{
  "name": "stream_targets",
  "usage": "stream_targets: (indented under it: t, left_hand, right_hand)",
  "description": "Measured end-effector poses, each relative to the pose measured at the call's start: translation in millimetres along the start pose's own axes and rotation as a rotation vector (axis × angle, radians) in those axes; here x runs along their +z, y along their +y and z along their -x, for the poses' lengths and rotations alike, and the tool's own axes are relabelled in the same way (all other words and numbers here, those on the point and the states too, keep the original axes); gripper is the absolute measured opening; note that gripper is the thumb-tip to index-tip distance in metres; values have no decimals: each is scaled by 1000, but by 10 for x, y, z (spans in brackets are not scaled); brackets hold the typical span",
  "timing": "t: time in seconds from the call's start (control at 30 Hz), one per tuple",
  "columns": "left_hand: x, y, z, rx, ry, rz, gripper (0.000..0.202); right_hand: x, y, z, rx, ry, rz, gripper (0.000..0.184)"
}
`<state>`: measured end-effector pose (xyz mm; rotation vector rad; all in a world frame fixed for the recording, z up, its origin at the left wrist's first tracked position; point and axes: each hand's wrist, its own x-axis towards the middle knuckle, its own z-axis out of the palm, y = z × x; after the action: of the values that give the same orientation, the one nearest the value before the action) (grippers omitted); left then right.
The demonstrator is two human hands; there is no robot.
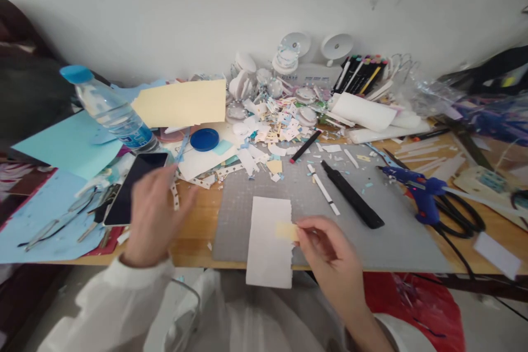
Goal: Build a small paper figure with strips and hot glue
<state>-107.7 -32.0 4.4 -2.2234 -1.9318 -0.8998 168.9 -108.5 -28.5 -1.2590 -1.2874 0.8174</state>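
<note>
My right hand pinches a small pale yellow paper piece between thumb and fingertips. That piece lies over the right side of a white paper sheet with a ragged right edge. The sheet rests at the front of a grey cutting mat and hangs past the table edge. Over the right side of a dark phone is my left hand, blurred by motion. Its thumb stands apart from its fingers, and nothing shows in its grasp.
A water bottle tilts at the left, near a blue lid. Paper scraps pile up at the back. A black cutter-like tool and a white pen lie on the mat. A blue glue gun with its cable lies right.
</note>
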Motion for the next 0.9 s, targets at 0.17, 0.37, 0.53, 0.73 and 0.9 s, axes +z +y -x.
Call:
stream_targets:
  t: [0.17, 0.37, 0.53, 0.73, 0.9]
  left_hand:
    - [-47, -601, -291, -213, -32, -402, 70]
    - [-1, -670, -347, -342, -104, -419, 68]
    - [-31, -627, -397, -421, -139, -335, 67]
    - [11, -597, -388, -452, -77, -340, 68]
    - [1, -661, -281, -350, -37, -319, 75]
  right_hand:
    - [-19, 287, -82, 130, 13, 54, 11]
    - [-27, 381, -107, 198, 38, 26, 16]
    - [-25, 406, -140, 222, 40, 46, 19]
    - [-53, 404, -156, 237, 41, 91, 20]
    - [-60, 378, -164, 246, 38, 109, 21]
